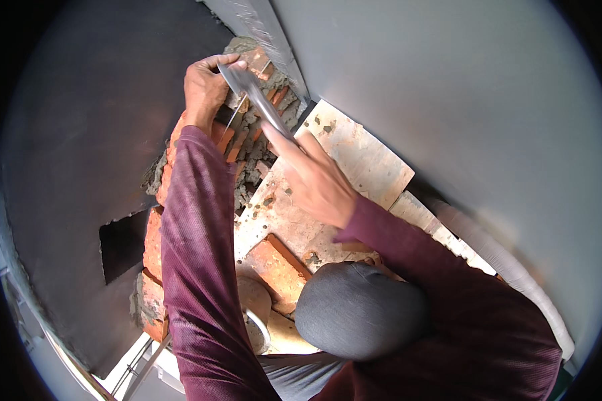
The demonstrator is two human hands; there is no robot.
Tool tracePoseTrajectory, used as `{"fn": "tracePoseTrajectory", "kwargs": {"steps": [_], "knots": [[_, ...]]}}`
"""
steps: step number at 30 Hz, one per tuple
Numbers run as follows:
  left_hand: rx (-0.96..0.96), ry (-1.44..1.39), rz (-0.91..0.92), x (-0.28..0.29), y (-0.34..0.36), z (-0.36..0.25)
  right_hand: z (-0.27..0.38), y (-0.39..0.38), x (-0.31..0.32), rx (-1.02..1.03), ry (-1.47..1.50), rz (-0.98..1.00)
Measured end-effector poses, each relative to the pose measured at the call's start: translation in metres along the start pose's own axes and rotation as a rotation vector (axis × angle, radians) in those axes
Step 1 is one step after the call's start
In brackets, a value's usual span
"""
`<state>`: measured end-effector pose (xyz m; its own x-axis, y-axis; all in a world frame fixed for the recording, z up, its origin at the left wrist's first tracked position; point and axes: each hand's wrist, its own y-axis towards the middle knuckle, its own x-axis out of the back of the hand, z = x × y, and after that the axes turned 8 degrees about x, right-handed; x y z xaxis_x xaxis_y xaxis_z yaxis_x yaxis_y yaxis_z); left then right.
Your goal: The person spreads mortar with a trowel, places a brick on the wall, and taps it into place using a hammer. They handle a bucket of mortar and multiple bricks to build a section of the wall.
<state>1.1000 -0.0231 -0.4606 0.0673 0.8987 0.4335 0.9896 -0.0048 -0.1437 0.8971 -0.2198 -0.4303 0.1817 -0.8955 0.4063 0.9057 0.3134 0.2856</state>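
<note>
My right hand (318,177) is closed on a long grey metal tool, blurred by motion, that looks like a trowel (264,103). Its far end reaches up and left to the fingers of my left hand (206,90). My left hand is bent over the top of the brickwork, thumb and forefinger close together at the tool's end. Whatever lies between those fingers is hidden. Below the tool, broken brick pieces (237,144) sit in rough grey mortar (247,177). A thin pale line (235,112) crosses the bricks beside my left wrist.
A pale board (361,150) spotted with mortar lies right of the brickwork. On it rests an orange brick (277,267), near a pale round container (254,297) with a curved handle. Dark sheeting (80,167) stands left, a grey wall (461,87) right. A rounded dark grey cloth-covered shape (361,311) fills the near middle.
</note>
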Motion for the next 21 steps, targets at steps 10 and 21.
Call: {"fn": "tracePoseTrajectory", "kwargs": {"steps": [10,21], "knots": [[-0.126,0.199,-0.058,0.094,-0.14,-0.056,-0.082,-0.227,0.041,-0.328,-0.438,0.259],[0.39,0.431,0.086,0.203,-0.462,-0.038,-0.061,-0.212,0.032,-0.101,-0.668,0.385]]}}
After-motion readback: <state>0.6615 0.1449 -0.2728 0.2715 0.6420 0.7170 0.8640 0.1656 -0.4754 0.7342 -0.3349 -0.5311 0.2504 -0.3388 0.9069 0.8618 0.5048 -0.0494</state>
